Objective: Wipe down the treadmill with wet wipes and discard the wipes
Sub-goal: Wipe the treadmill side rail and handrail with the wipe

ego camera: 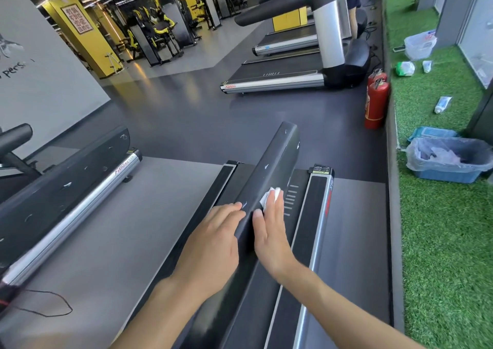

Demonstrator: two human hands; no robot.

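A white wipe (270, 197) is pressed onto the black handrail (277, 156) beneath the straight fingers of the right hand (269, 232). Just left of them, the left hand (213, 238) is laid flat, fingers released.

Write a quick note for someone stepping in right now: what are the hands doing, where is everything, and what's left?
Left hand: rests flat on the treadmill's black handrail, holding nothing.
Right hand: straight fingers press a white wipe against the rail's right side.
Lined blue bin: on the green turf to the right, with what look like used wipes inside. A blue wipes pack lies just behind it.
Done: some wiping, extent unclear.
Left: probably the rail's far end and the other parts, then drop this wipe in the bin.
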